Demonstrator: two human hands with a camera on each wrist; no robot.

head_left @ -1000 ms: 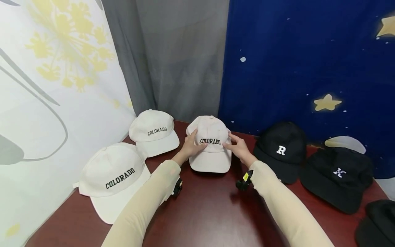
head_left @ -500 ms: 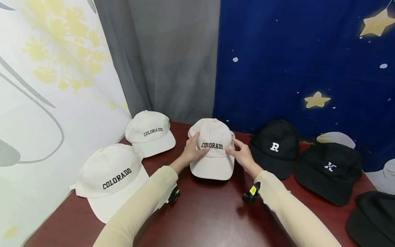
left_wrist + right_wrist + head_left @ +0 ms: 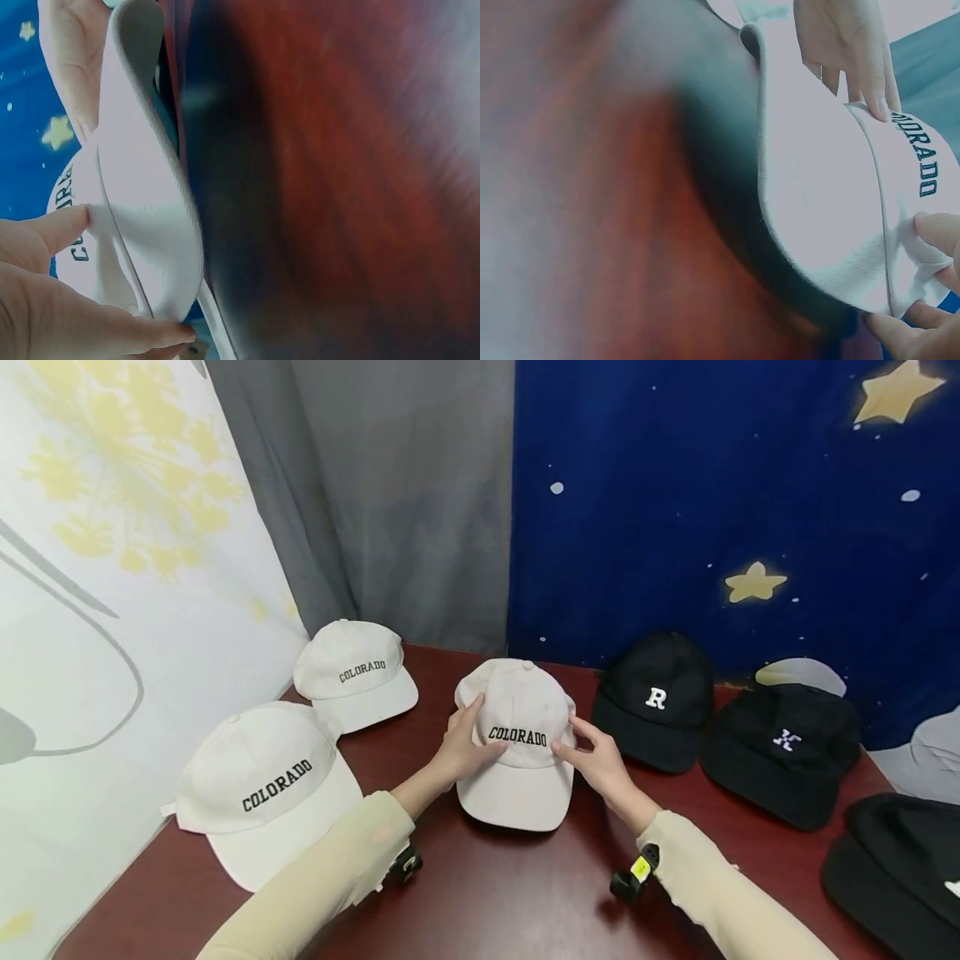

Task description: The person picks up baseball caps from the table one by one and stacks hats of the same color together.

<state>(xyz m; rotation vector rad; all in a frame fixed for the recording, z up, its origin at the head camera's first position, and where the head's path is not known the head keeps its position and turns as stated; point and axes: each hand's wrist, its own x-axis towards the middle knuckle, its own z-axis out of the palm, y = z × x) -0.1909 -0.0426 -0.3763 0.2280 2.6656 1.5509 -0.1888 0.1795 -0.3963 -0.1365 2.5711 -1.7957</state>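
Note:
A white baseball cap [image 3: 516, 706] with COLORADO lettering stands between my two hands in the middle of the head view, its brim facing me. My left hand [image 3: 463, 747] grips its left side, thumb by the start of the lettering. On the opposite side, my right hand [image 3: 598, 764] holds the crown between thumb and fingers. The left wrist view shows the brim [image 3: 142, 180] curving close over the tabletop, with a dark shadow under it. Thumb and fingers of the right hand [image 3: 922, 330] pinch the cap's edge near the brim seam in the right wrist view.
Two more white COLORADO caps, one nearer [image 3: 270, 768] and one farther [image 3: 356, 668], sit at the left. Black caps line the right: one with an R [image 3: 660, 681], one with a small emblem [image 3: 787, 727], another at the edge [image 3: 900, 852]. Curtains [image 3: 405, 510] hang behind the reddish-brown table [image 3: 510, 902].
Both hands have brought the white cap nearer to me and away from the back curtain, keeping their grip. The head view has turned slightly right.

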